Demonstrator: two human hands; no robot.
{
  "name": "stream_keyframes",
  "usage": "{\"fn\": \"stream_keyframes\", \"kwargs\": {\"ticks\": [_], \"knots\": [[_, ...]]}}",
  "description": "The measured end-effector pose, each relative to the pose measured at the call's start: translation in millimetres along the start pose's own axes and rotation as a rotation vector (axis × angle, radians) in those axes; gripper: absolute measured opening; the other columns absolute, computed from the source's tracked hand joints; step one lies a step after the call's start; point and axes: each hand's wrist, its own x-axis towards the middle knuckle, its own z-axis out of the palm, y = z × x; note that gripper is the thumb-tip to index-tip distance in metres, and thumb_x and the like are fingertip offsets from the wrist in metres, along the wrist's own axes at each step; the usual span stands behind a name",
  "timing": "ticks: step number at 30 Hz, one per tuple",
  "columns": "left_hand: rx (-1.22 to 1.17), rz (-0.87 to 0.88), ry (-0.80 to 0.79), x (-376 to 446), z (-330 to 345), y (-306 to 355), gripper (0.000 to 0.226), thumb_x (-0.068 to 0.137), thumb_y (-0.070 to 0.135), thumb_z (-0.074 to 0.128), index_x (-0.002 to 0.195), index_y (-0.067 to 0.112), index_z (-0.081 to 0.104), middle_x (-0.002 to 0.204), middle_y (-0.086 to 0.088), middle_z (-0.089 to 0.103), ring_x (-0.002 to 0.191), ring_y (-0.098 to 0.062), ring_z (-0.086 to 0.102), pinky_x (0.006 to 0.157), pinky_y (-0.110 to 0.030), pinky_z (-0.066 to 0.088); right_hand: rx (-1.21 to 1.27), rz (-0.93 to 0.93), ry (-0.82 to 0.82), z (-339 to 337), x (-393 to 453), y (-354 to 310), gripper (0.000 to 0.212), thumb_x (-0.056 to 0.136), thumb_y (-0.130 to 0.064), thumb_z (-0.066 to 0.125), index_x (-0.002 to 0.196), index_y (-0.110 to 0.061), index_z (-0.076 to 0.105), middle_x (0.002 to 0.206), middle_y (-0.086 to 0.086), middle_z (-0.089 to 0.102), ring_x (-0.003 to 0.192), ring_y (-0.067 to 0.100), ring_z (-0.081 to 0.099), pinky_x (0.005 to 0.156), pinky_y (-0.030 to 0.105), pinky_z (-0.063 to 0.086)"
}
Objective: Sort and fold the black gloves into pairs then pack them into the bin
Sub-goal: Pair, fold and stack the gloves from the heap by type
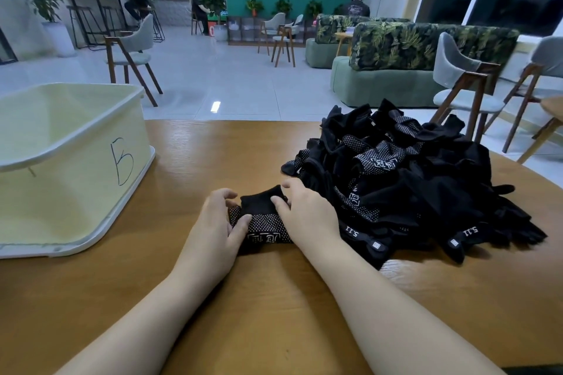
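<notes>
1. The wooden worktop carries everything.
2. A pale bin, marked with a handwritten letter, stands at the left.
3. A heap of black gloves lies at the right.
4. A folded glove bundle lies near the front, touching the heap's near edge.
5. The left hand has its grip curled round the bundle's left end.
6. The right hand presses its fingers on the bundle's right end, grip on the fabric.
</notes>
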Motion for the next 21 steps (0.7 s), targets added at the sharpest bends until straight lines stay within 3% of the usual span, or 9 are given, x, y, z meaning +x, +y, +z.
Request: {"fn": "stream_keyframes", "kwargs": {"ticks": [2, 5, 9, 14, 16, 19, 21], "knots": [[0.012, 0.122, -0.057, -3, -3, -5, 0.039, 0.083, 0.049, 0.063, 0.113, 0.026, 0.053, 0.12, 0.009, 0.043, 0.093, 0.004, 0.047, 0.081, -0.014, 0.036, 0.062, -0.054, 0.09, 3, -5, 4, 0.032, 0.097, -0.034, 0.049, 0.124, -0.017, 0.053, 0.111, -0.001, 0.065, 0.104, 0.022, 0.058, 0.08, 0.033, 0.045], [0.17, 0.26, -0.163, -7, -3, -10, 0.048, 0.072, 0.064, 0.053, 0.11, 0.035, 0.06, 0.129, 0.015, 0.039, 0.121, -0.005, 0.032, 0.096, -0.029, 0.033, 0.119, -0.208, 0.243, 4, -14, 10, 0.027, 0.09, -0.024, 0.046, 0.106, -0.01, 0.063, 0.098, 0.004, 0.065, 0.091, 0.025, 0.057, 0.079, 0.04, 0.05], [0.36, 0.386, -0.095, -6, 2, -7, 0.037, 0.078, 0.04, 0.044, 0.113, 0.035, 0.056, 0.11, 0.014, 0.06, 0.112, -0.011, 0.043, 0.089, -0.04, 0.039, 0.116, -0.25, 0.121, 6, -29, 14, 0.04, 0.084, -0.032, 0.033, 0.093, -0.015, 0.067, 0.095, -0.003, 0.065, 0.091, 0.021, 0.057, 0.081, 0.039, 0.049], [0.497, 0.433, -0.083, -2, 0, -9, 0.033, 0.074, 0.029, 0.037, 0.104, 0.039, 0.048, 0.097, 0.013, 0.064, 0.1, -0.017, 0.06, 0.087, -0.056, 0.043, 0.153, -0.223, -0.002, 3, -39, 11, 0.038, 0.086, -0.036, 0.042, 0.109, -0.018, 0.066, 0.108, -0.006, 0.065, 0.106, 0.015, 0.055, 0.094, 0.036, 0.044], [0.501, 0.368, -0.08, 4, -4, -15, 0.034, 0.072, 0.027, 0.038, 0.101, 0.039, 0.05, 0.101, 0.013, 0.064, 0.112, -0.017, 0.051, 0.088, -0.058, 0.04, 0.172, -0.233, -0.042, 1, -41, 8, 0.046, 0.085, -0.043, 0.041, 0.118, -0.02, 0.064, 0.117, -0.008, 0.064, 0.115, 0.011, 0.051, 0.1, 0.035, 0.04], [0.328, 0.141, 0.066, 13, -16, -31, 0.041, 0.069, 0.016, 0.048, 0.098, 0.043, 0.057, 0.113, 0.007, 0.061, 0.121, -0.024, 0.039, 0.095, -0.055, 0.032, 0.195, -0.258, -0.089, 1, -43, 5, 0.056, 0.083, -0.051, 0.034, 0.126, -0.025, 0.059, 0.128, -0.012, 0.058, 0.124, 0.003, 0.043, 0.106, 0.034, 0.036], [0.216, -0.014, 0.156, 15, -26, -39, 0.04, 0.081, 0.01, 0.049, 0.092, 0.045, 0.065, 0.119, 0.002, 0.057, 0.119, -0.026, 0.04, 0.097, -0.048, 0.033, 0.202, -0.255, -0.094, 2, -43, 5, 0.058, 0.082, -0.052, 0.032, 0.126, -0.026, 0.059, 0.13, -0.013, 0.056, 0.126, 0.001, 0.042, 0.107, 0.035, 0.035]]}}
